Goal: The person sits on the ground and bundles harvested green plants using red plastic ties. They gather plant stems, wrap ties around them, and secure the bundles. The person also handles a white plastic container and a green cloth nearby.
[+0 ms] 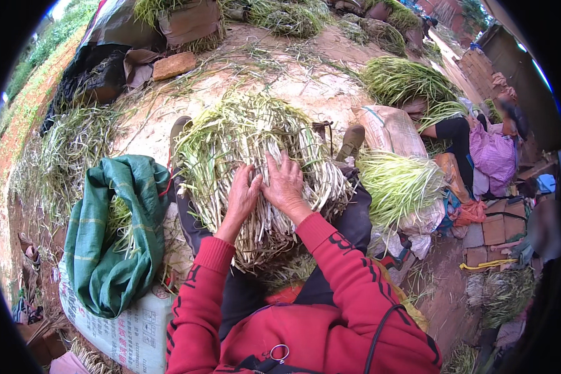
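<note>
A big heap of pale green stalks (pixel 255 134) fills the middle of the frame, between the person's legs (pixel 357 215). The left hand (pixel 242 196) and right hand (pixel 287 187) rest on it side by side, fingers extended. A green cloth (pixel 84 249) lies at centre left.

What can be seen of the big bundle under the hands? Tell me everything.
The bundle is a thick, loose mass of thin plant stalks, whitish through the middle, yellow-green at the leafy far end and browner at the near end. Stray stalks splay at its sides; no tie shows. It lies between the dark-trousered legs, with the left hand and right hand on top.
</note>
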`<act>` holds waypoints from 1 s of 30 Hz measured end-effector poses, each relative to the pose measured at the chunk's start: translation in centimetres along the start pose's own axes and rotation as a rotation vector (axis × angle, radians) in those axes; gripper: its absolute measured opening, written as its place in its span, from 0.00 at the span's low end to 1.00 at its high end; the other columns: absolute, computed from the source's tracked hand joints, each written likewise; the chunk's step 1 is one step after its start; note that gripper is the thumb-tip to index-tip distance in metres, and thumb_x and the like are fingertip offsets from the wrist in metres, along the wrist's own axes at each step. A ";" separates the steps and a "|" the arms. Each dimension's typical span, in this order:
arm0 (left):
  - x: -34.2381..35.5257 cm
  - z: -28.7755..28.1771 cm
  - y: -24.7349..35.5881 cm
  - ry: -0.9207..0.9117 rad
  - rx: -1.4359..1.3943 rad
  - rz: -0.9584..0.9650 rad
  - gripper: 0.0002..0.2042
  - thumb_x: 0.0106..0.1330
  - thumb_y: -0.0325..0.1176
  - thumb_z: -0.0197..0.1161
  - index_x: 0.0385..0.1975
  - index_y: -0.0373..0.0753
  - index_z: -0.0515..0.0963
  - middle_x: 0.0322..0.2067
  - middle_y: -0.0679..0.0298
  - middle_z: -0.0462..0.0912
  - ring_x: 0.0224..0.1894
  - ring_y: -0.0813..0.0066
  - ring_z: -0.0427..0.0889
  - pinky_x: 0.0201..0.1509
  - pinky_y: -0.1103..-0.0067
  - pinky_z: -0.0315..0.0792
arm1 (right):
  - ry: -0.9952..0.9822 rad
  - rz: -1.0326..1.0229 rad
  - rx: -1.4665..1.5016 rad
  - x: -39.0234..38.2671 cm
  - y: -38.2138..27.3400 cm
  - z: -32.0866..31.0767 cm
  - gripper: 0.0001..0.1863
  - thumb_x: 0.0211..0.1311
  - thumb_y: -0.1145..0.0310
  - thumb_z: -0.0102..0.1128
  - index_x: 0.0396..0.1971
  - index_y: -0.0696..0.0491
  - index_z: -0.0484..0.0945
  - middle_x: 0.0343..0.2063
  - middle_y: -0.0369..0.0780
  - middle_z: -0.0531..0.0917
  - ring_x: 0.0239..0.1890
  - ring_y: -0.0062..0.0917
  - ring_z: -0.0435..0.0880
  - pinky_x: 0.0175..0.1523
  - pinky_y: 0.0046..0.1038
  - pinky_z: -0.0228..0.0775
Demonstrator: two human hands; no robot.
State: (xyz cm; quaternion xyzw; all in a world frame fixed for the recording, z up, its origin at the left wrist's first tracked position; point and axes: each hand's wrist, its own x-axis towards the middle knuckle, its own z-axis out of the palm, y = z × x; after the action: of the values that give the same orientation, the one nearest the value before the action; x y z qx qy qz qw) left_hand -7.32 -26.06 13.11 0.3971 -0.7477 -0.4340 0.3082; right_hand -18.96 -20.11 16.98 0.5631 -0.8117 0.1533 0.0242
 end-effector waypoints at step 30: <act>-0.4 5.8 -4.1 0.252 0.532 0.299 0.31 0.64 0.55 0.47 0.57 0.33 0.63 0.53 0.48 0.67 0.56 0.53 0.64 0.61 0.66 0.55 | 0.408 0.142 0.628 -0.2 5.7 4.4 0.23 0.51 0.60 0.56 0.48 0.51 0.74 0.56 0.49 0.68 0.58 0.44 0.65 0.63 0.49 0.48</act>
State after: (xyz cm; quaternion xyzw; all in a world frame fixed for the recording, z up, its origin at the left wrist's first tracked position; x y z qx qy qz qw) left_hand -10.43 -24.63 6.89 0.4002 -0.8407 -0.1210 0.3442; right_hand -23.51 -19.33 11.48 0.4433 -0.7405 0.5051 0.0009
